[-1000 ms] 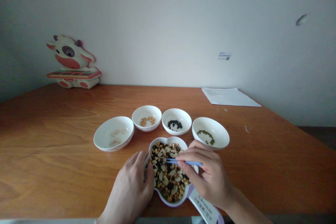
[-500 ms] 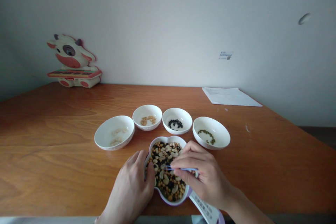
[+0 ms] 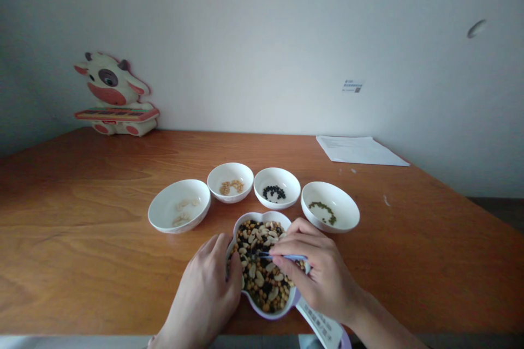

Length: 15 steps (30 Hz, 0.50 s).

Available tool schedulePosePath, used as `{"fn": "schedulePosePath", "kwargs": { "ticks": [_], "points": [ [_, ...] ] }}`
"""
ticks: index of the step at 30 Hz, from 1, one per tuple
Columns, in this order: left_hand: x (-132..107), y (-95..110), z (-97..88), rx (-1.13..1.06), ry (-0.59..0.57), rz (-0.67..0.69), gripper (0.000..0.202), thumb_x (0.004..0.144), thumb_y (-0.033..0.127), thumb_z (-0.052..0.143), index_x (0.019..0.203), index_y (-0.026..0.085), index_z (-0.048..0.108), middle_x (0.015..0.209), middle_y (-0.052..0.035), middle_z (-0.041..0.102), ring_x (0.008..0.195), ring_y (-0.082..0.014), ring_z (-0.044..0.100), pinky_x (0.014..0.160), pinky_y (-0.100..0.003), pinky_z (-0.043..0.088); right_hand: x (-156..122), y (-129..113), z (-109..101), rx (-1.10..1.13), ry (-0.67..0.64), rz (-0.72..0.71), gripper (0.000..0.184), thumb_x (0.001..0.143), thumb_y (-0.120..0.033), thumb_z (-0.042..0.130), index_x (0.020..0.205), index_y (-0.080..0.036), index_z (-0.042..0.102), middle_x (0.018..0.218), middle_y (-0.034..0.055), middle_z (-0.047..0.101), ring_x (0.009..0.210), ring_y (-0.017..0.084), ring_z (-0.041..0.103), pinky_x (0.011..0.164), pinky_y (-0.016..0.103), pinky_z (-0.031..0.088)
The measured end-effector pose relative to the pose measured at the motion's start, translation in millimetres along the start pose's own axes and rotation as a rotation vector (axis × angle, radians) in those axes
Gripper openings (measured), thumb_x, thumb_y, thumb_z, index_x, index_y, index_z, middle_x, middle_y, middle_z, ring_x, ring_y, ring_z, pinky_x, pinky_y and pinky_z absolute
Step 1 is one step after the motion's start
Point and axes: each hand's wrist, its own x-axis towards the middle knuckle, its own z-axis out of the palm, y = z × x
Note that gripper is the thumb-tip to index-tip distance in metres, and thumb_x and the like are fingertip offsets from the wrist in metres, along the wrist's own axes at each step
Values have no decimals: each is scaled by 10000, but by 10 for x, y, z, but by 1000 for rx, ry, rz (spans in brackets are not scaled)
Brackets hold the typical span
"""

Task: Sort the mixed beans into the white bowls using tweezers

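tweezers (image 3: 286, 257) of pale blue are pinched between the thumb and fingers of the right hand (image 3: 319, 278), their long axis lying almost level across the dish, from the hand at 3 o'clock to the tips at 9 o'clock. the tips are sunk among the mixed beans and nuts (image 3: 262, 278) heaped in a lobed white dish (image 3: 245, 217), and the right hand is the nearer to them. the tips are brought close together, but whether a piece is clamped between them cannot be told at this size. the dish's left rim is gripped by the curled fingers of the left hand (image 3: 204, 289), which stands at 8 o'clock from the dish. a printed card (image 3: 321, 323) is tucked under the dish at 4 o'clock. four white bowls are set in an arc beyond it: pale peanut halves (image 3: 180, 212) are held in one bowl (image 3: 161, 212) at 10 o'clock, tan grains (image 3: 231, 187) in another (image 3: 216, 177) at 11, black beans (image 3: 274, 192) in a third (image 3: 284, 180) near 1, and green mung beans (image 3: 322, 211) in the last (image 3: 344, 199) at 2. all of it is set on a wooden table (image 3: 82, 191), with a paper sheet (image 3: 360, 150) and a cow-shaped toy (image 3: 114, 95) at its far edge.
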Motion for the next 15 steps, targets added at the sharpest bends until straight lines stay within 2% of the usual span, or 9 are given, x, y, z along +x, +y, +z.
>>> {"fn": "schedulePosePath", "kwargs": {
  "ticks": [7, 15],
  "points": [
    [-3, 4, -6, 12, -15, -26, 198, 938, 265, 349, 799, 227, 484, 768, -37, 603, 707, -231, 616, 633, -341, 422, 3, -7, 3, 6, 1, 1, 128, 877, -92, 632, 877, -177, 729, 802, 45, 736, 780, 194, 580, 665, 328, 499],
    [-11, 9, -13, 23, -8, -26, 191, 932, 263, 352, 791, 225, 475, 759, -37, 598, 700, -229, 613, 629, -339, 425, 0, 4, 3, -14, -4, 11, 137, 878, -104, 631, 900, -182, 742, 789, 46, 732, 780, 197, 584, 659, 330, 506]
  ]
}}
